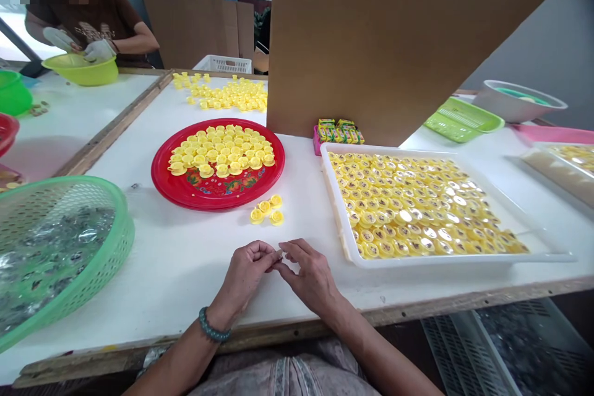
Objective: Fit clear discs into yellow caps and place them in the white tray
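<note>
Over the white table, my left hand and my right hand meet at the fingertips. Both pinch a small item that is mostly hidden by the fingers; I cannot make out what it is. Just beyond them lie several loose yellow cup-shaped pieces. A red floral tray behind these carries many more such yellow cups. To the right, a white tray is packed with rows of yellow cups topped by clear, printed discs. A green basket at the left holds many small clear discs with dark prints.
A cardboard panel rises behind a pink box of small yellow-green packets. Scattered yellow cups lie at the back. Across the table, a gloved person works over a yellow bowl. Crates stand below the table's right edge.
</note>
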`<state>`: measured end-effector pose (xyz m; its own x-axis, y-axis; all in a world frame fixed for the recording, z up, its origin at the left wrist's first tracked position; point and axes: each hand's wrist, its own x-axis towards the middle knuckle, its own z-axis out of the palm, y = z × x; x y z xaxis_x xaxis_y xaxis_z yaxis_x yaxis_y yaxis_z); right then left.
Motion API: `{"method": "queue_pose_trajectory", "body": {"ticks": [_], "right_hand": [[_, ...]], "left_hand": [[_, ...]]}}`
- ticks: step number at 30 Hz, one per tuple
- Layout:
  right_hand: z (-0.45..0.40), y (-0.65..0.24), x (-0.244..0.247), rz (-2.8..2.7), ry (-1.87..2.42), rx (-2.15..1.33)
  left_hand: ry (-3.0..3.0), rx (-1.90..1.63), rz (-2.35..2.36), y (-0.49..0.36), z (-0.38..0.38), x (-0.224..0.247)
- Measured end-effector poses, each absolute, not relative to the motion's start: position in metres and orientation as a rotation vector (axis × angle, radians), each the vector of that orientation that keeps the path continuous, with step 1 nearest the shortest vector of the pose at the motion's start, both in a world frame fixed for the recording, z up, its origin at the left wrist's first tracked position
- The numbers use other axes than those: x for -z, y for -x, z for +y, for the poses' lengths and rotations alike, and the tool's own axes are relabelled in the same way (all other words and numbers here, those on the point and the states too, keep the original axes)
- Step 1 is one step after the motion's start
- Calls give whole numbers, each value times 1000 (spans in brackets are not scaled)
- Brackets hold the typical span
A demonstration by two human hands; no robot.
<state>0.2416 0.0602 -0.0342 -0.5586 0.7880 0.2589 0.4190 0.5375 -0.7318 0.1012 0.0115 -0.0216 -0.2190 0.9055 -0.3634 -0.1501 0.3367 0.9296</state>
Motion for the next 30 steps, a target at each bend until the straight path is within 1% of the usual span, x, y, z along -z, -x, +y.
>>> {"method": "queue_pose_trajectory", "body": {"ticks": [7, 10, 14, 19, 22, 30], "right_hand": [[60, -244, 24, -1806, 1138, -1311], [57, -243, 25, -1626, 1148, -1459], [59, -245, 27, -1576, 1079, -1514], [71, -252, 18, -1743, 1015, -1524], [77, -255, 12, -1811, 960, -1598], [71, -252, 19, -1560, 899, -1780]], "left_hand": [[-664, -1255, 1391, -104, 10, 18], [-612, -1277, 1366, -104, 10, 18], [-614, -1270, 1325, -105, 7, 18], [-752, -1177, 1363, -100, 4, 22], [-861, -1139, 1438, -97, 5, 23], [-996, -1223, 1519, -97, 4, 13]]}}
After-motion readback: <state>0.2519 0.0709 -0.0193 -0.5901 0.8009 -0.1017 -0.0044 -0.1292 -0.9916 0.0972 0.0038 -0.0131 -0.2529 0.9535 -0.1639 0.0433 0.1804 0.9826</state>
